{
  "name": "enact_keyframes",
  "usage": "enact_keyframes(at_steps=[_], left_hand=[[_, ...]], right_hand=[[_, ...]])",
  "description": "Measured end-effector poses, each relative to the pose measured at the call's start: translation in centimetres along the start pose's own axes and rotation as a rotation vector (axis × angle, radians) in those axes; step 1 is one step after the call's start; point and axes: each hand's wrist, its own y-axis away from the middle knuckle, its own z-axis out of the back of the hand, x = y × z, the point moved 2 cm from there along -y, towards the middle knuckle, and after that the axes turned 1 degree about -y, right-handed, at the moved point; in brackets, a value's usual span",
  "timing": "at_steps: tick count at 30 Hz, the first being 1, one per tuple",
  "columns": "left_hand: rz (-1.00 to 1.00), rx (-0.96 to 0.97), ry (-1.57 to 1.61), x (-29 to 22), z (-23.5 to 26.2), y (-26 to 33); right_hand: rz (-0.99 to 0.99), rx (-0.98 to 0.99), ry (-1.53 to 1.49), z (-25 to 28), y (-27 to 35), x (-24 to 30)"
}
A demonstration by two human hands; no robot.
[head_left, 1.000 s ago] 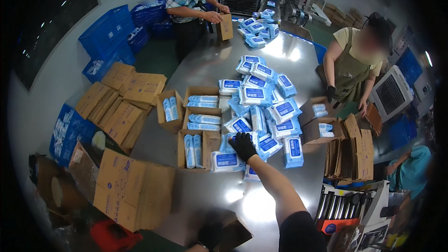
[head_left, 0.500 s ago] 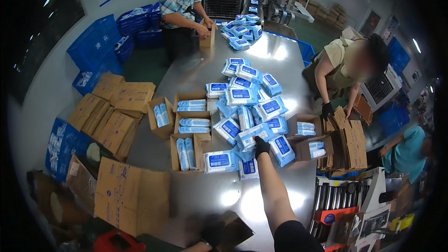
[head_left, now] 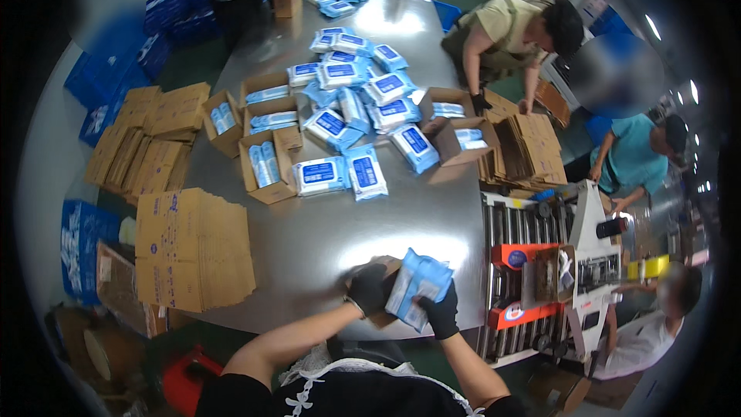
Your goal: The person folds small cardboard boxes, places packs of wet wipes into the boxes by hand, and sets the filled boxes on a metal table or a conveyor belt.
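Observation:
Near the table's front edge, my left hand (head_left: 368, 289), in a black glove, is closed on a small cardboard box (head_left: 384, 266), blurred and partly hidden behind the fingers. My right hand (head_left: 441, 313), gloved too, grips light-blue packs of wipes (head_left: 421, 282) right beside that box. It looks like more than one pack, held tilted. Beyond my hands lies a heap of blue-and-white wipe packs (head_left: 341, 73). Two packs lie flat at its near side, one of them a wipe pack (head_left: 366, 172). Boxes with packs standing in them, such as the open box (head_left: 268, 194), line the heap's left.
Two more part-filled boxes, one an open carton (head_left: 463, 156), stand right of the heap. Flattened cartons (head_left: 193, 251) lie at the table's left edge. A co-worker (head_left: 502, 35) bends over stacked cartons (head_left: 532, 147) at right. A roller conveyor (head_left: 505, 286) flanks the table (head_left: 340, 224).
My right hand has come back from the heap toward me with wipe packs. My left hand has lifted the small box from low at the front to meet it. The view has shifted.

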Motion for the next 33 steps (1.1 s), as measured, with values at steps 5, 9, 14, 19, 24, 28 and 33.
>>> enact_keyframes(at_steps=[5,9,14,19,24,28,33], left_hand=[[0.453,-0.181,1.15,-2.5,-7.3,1.6],[0.149,-0.191,0.445,2.9,-12.0,2.7],[0.331,0.022,1.531,-0.8,-13.5,2.3],[0.389,0.26,1.71,-4.6,-13.3,2.7],[0.42,0.378,1.404,4.2,-18.1,4.6],[-0.216,0.705,0.403,5.7,-17.9,3.9],[-0.023,0.169,-0.172,-3.8,-8.9,-2.0]], right_hand=[[0.037,-0.403,0.135,0.4,4.2,1.6],[0.048,-0.054,0.507,1.1,6.2,5.6],[-0.369,0.16,0.748,2.1,2.0,2.6],[0.093,-0.255,0.657,-1.0,3.1,0.5],[0.319,0.062,0.623,-2.3,4.2,-1.8],[0.329,0.334,0.935,0.5,1.9,-2.4],[0.413,0.174,0.626,3.2,7.9,-5.5]])
